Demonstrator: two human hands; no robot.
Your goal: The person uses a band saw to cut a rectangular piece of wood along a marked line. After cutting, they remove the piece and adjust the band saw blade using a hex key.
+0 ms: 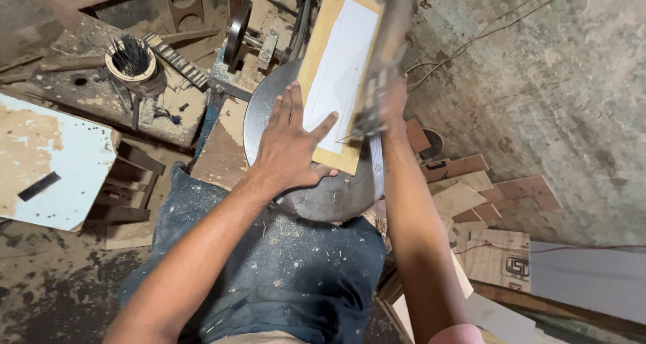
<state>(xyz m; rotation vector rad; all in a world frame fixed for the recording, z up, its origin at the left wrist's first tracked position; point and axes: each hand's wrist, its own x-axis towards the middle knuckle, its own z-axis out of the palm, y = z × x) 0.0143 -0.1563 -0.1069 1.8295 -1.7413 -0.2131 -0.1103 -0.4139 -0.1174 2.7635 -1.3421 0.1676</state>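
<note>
A thin wooden board [321, 48] with a white face lies on a round grey metal table [330, 196] of a saw machine. My left hand [289, 142] rests flat on the board's near left corner, fingers spread. My right hand [390, 105] is at the board's right edge, mostly hidden behind a blurred upright metal part [380, 68]; its grip cannot be made out. My knees in dusty blue trousers [282, 263] are under the table.
A tin of thin rods [132, 60] stands on a dusty bench at the upper left. A white painted panel [54, 162] lies at the left. Cut wooden offcuts [484, 196] are piled on the floor at the right by a rough wall.
</note>
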